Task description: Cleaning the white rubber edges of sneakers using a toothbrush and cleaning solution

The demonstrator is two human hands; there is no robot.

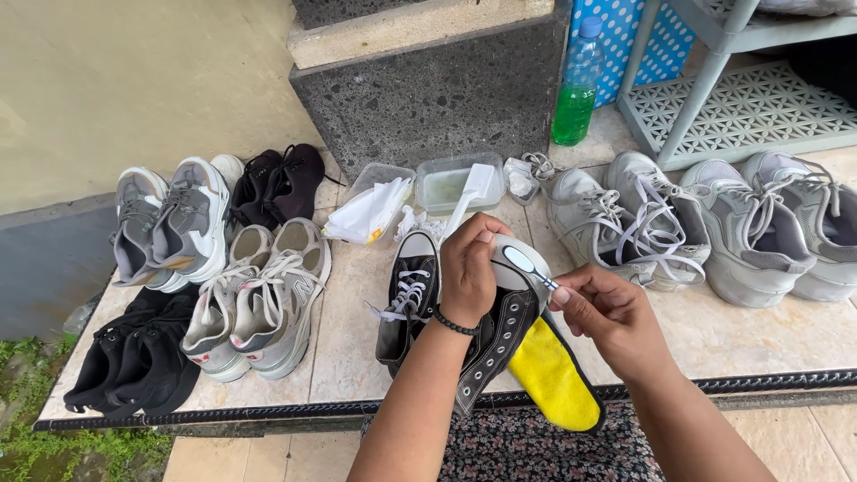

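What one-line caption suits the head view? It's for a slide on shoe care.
Left hand steadies a black high-top sneaker while right hand pinches its white lace tip.

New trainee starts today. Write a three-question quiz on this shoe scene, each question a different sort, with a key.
1. True or false: the left hand grips the toe of a black high-top sneaker.
2. Multiple choice: the liquid in the plastic bottle is A) red B) green C) clear.
3. Fill in: the insole under the right hand is ____ with a black edge.

Key: 1 true; 2 B; 3 yellow.
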